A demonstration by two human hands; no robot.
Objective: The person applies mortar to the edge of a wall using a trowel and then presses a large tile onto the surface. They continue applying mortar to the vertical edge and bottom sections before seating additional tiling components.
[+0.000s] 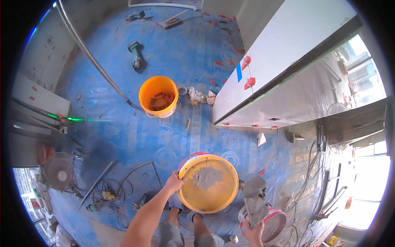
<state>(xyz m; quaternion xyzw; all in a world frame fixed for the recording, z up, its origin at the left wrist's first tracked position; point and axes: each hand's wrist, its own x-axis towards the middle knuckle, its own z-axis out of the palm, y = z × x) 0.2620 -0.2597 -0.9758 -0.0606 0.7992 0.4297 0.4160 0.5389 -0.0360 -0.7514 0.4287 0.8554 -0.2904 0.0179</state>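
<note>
Yellow round bucket (207,201) (rough grey paste (207,177) inside), left hand (175,183) gripping.

The person wears faded grey-blue shorts (170,235) and low, greyish footwear (175,201), with bare lower legs (200,227) between. The left hand (175,183), right hand (254,233) and left forearm (146,214) are likewise bare.
</note>
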